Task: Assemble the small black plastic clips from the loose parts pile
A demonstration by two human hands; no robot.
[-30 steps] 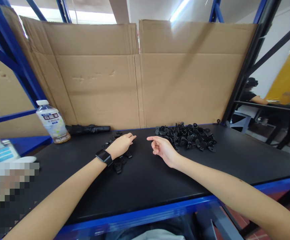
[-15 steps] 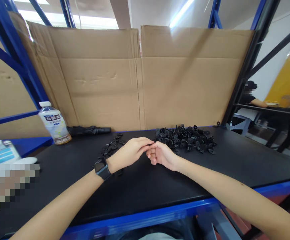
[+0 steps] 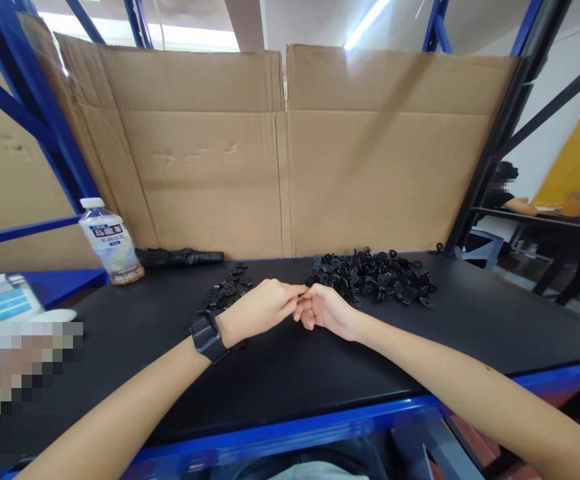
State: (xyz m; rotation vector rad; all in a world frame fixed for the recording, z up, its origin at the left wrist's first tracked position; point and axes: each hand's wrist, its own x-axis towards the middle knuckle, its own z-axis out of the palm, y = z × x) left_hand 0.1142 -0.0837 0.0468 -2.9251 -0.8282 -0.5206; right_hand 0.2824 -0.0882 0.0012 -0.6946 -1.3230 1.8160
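My left hand [image 3: 260,308] and my right hand [image 3: 326,309] meet fingertip to fingertip above the black tabletop [image 3: 290,373]. Both have curled, pinching fingers; whatever they pinch between them is too small to make out. A black watch [image 3: 206,337] sits on my left wrist. A small scatter of black plastic parts [image 3: 226,292] lies just behind my left hand. A large heap of similar black parts [image 3: 375,275] lies behind and to the right of my right hand.
A drink bottle [image 3: 111,241] stands at the back left beside a folded black umbrella [image 3: 177,257]. Cardboard sheets [image 3: 280,153] wall off the back. Blue rack posts [image 3: 30,107] frame the bench. Another person [image 3: 507,193] sits far right. A white device [image 3: 0,300] lies at left.
A second ago my hands were apart, the left resting on the small scatter of parts. They have come together at the middle, and now the fingertips press closer.
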